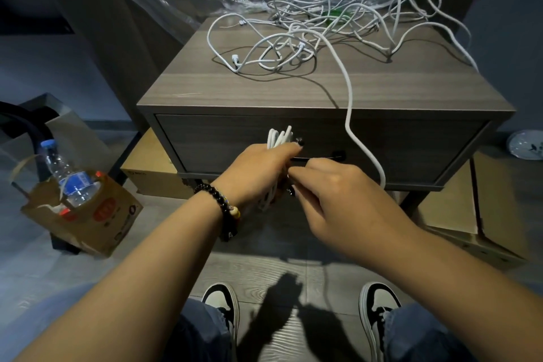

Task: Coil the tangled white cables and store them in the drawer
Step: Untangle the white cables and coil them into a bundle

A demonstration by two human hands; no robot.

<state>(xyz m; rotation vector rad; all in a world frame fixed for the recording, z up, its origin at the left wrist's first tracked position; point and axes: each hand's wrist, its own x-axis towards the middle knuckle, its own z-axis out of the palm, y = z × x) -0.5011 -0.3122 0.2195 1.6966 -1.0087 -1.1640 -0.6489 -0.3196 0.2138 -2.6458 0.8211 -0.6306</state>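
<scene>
The left hand [264, 162] grips an upright coil [277, 138] before the closed drawer [293, 144], the right hand [332, 188] pinches its strand, which runs up and away to the tangle [323, 27] on the bench [293, 88].

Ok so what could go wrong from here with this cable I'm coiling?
1. The strand feeding the coil in your left hand runs back into the tangled pile on the nightstand; pulling may tighten knots or drag the pile off.
2. The drawer is shut and both hands are busy, so the coil could loosen when you open it.
</scene>
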